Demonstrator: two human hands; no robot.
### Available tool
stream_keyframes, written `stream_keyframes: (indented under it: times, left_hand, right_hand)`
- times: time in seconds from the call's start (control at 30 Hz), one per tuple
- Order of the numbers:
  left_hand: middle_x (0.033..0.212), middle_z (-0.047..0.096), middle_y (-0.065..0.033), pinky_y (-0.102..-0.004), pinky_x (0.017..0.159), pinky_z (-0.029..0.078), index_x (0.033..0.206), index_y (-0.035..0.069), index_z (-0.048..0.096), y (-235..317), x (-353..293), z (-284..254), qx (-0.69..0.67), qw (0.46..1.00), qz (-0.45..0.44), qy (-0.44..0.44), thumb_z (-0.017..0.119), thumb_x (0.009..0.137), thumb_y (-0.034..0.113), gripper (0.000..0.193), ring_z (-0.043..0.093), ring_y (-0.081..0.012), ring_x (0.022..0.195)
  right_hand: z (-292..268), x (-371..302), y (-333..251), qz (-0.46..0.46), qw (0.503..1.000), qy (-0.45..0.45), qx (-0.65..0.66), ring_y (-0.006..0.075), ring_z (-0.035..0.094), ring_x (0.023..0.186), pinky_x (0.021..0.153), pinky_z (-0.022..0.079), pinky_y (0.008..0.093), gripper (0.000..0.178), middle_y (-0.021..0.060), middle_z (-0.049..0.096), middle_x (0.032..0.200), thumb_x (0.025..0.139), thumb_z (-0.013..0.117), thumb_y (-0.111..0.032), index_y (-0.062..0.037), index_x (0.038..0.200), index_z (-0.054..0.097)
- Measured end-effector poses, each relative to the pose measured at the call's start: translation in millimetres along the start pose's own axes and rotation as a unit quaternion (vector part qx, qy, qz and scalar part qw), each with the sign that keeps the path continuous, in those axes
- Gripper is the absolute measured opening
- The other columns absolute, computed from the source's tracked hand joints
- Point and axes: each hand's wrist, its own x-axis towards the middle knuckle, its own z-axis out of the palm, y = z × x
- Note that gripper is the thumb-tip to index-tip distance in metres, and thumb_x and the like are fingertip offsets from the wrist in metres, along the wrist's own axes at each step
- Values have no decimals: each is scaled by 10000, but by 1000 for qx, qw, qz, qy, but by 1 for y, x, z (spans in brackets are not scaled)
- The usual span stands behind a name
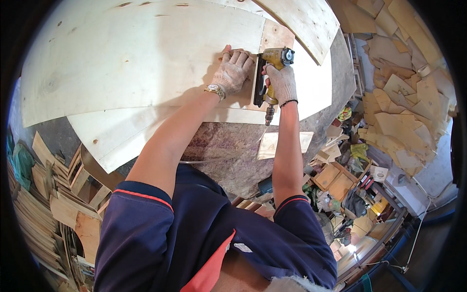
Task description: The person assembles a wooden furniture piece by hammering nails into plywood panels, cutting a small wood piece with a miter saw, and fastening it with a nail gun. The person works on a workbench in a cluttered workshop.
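Note:
In my gloved right hand (281, 83) is a yellow and black pneumatic nail gun (277, 57), gripped by its handle. The gun's long dark magazine lies over a narrow wood strip (278, 36) beside a large pale plywood sheet (131, 53). An air fitting hangs from the handle's lower end, with a clear hose (209, 161) running toward my body. Just left of the gun, my gloved left hand (232, 73) rests on the plywood with its fingers stretched forward. Its fingertips are partly hard to make out. The gun's nose is hard to see against the wood.
Another plywood piece (304, 24) overlaps at the far right. A small wood offcut (286, 144) lies on the worn tabletop (228, 141) by my right forearm. Stacked wood pieces (39, 224) stand at lower left; thin brown offcuts (408, 97) pile up at right, above cluttered wooden boxes (340, 180).

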Motion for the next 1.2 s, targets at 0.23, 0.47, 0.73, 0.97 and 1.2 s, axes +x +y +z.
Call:
stream_keyframes:
  times: [0.23, 0.47, 0.73, 0.97, 1.2]
  left_hand:
    - [1315, 563, -156, -563, 1253, 267, 1265, 67, 540, -11, 2, 14, 7, 998, -12, 68, 704, 786, 140, 512, 526, -331, 1325]
    - [1279, 584, -131, -543, 1241, 309, 1189, 89, 561, -15, 2, 27, -23, 989, -5, 145, 693, 777, 85, 432, 570, -321, 1258]
    - [1257, 591, -123, -548, 1222, 341, 1171, 86, 570, -11, 1, 18, -11, 990, -3, 142, 720, 769, 106, 430, 583, -309, 1238]
    - [1273, 587, -138, -560, 1209, 346, 1194, 74, 570, -14, 5, 25, 2, 989, 4, 146, 745, 729, 146, 502, 574, -326, 1237]
    - [1302, 582, -154, -570, 1206, 337, 1218, 67, 573, -12, 4, 21, -11, 994, -11, 109, 738, 726, 146, 525, 564, -337, 1247]
  right_hand:
    - [0, -22, 11, 18, 1000, -19, -12, 131, 605, 520, 505, 475, 308, 221, 73, 719, 775, 886, 664, -168, 36, 934, 735]
    - [4, -34, 29, 11, 1000, -3, -1, 181, 645, 508, 520, 503, 336, 247, 90, 650, 583, 852, 660, -209, 23, 864, 746]
    - [5, -50, 43, 38, 999, -15, -17, 194, 661, 527, 551, 522, 355, 267, 94, 651, 584, 846, 659, -215, 38, 880, 735]
    - [9, -67, 59, 49, 999, -12, -6, 201, 654, 526, 554, 525, 366, 282, 97, 653, 599, 852, 678, -227, 48, 899, 717]
    - [9, -79, 68, 85, 996, -28, 3, 197, 662, 542, 549, 523, 366, 281, 112, 655, 602, 851, 676, -213, 62, 900, 707]
